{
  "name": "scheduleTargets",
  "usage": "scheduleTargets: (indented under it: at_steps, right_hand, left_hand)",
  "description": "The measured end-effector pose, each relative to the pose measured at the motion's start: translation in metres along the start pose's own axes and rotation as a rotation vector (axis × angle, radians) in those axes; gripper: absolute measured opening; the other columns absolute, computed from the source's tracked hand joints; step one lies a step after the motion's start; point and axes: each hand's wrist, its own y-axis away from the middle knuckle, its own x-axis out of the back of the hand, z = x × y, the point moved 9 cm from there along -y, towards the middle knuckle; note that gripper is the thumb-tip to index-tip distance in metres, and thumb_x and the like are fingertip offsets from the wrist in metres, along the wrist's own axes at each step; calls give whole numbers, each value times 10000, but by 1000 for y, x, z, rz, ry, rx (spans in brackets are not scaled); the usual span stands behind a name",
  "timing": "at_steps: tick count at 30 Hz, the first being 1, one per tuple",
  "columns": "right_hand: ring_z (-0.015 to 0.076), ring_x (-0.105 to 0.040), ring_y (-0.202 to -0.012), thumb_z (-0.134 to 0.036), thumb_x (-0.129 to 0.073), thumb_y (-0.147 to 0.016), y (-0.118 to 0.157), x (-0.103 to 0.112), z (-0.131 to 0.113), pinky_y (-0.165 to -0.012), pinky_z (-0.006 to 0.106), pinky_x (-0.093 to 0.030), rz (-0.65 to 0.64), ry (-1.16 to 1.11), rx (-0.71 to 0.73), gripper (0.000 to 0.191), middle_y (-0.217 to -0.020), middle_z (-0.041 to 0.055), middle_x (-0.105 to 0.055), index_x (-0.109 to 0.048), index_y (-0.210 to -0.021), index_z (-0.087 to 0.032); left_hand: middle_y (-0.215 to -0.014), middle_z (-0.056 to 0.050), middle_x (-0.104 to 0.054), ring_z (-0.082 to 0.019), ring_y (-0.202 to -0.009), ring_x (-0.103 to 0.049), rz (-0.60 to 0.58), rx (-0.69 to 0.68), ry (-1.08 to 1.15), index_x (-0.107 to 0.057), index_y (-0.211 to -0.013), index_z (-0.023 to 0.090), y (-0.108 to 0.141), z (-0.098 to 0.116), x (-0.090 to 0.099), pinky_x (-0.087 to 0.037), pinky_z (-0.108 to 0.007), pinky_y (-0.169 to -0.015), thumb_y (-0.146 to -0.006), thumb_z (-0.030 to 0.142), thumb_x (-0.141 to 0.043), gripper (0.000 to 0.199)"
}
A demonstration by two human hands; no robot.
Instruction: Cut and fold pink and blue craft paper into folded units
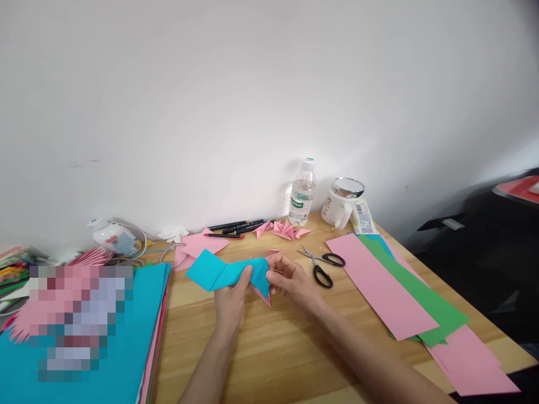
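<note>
A folded piece of blue paper (227, 273) is held above the wooden table, with a square flap at its left end and a pointed fold at its right. My left hand (233, 297) grips its middle from below, thumb pressed on top. At the right end, my right hand (292, 283) pinches the edge between thumb and fingers. Pink paper points (265, 297) show under the blue fold; whether they are joined to it I cannot tell. Beyond my right hand lie scissors (322, 266) with black handles, their blades slightly apart.
Pink folded pieces (286, 230), several pens (238, 227), a water bottle (302, 193) and a white mug (341, 205) stand or lie along the wall. Pink strips (383, 289) and green paper (442, 311) overlap on the right. A stack of blue sheets (143, 331) covers the left.
</note>
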Motion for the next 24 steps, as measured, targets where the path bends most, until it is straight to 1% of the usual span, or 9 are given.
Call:
scheduleTargets:
  at_steps: [3,5,8,11,14,16,20,22,24]
  right_hand:
    - [68,-500,-519,-290,-813,-558,-1,5,-1,-458,183,-408,48,35,-29,371,-671,-55,-533,-577,-825,-187]
    - [70,-506,-540,-280,-826,-532,-1,6,-1,-477,181,-412,59,47,-42,394,-666,-54,-536,-588,-829,-180]
    - [77,-518,-520,-347,-791,-590,-1,4,1,-501,205,-438,35,27,-62,354,-639,-45,-554,-602,-833,-173]
    - [87,-514,-478,-424,-726,-663,0,2,4,-489,234,-458,20,-19,-72,330,-597,-42,-559,-608,-855,-182]
    - [91,-494,-466,-453,-694,-688,-1,1,4,-466,240,-443,8,-20,-74,299,-563,-42,-537,-593,-716,-173]
    - [95,-488,-483,-466,-675,-703,-2,4,2,-471,238,-428,15,6,-70,326,-548,-40,-520,-565,-634,-167]
    - [99,-491,-512,-455,-657,-725,-2,12,0,-494,239,-403,26,107,-83,317,-572,-27,-542,-575,-641,-161]
    - [100,-494,-510,-425,-674,-717,-3,14,1,-503,241,-395,14,151,-99,286,-576,-23,-558,-587,-656,-159]
    - [103,-501,-513,-398,-694,-700,-3,16,3,-509,243,-390,5,168,-115,258,-580,-20,-576,-603,-670,-159]
  left_hand:
    - [-640,-33,-693,-179,-612,-633,-6,9,-4,-661,-621,140,0,0,-1,-519,-328,-669,-589,298,-750,183]
    - [-646,-32,-695,-173,-607,-628,-11,20,-5,-659,-619,141,0,0,-2,-521,-318,-658,-572,290,-757,184]
    - [-624,-25,-687,-160,-580,-618,-29,42,14,-646,-604,142,-1,0,-4,-519,-300,-623,-571,287,-756,185]
    - [-631,-21,-686,-172,-599,-626,-7,47,45,-634,-621,144,-1,2,-2,-523,-307,-616,-563,286,-760,199]
    - [-649,-25,-692,-189,-633,-637,17,23,35,-632,-623,147,-1,5,1,-529,-327,-643,-561,276,-761,193]
    - [-669,-34,-703,-198,-656,-646,9,-1,-2,-646,-624,147,-2,7,2,-530,-336,-676,-574,273,-754,173]
    - [-653,-41,-703,-200,-628,-651,-38,-25,-91,-653,-608,149,-3,11,0,-534,-337,-678,-587,277,-745,159]
    - [-669,-47,-707,-205,-648,-656,-76,10,-75,-653,-623,147,-3,12,-4,-535,-333,-668,-575,277,-753,171]
    - [-708,-49,-711,-214,-692,-660,-110,76,-23,-651,-661,148,-2,10,-8,-535,-328,-652,-556,278,-767,204]
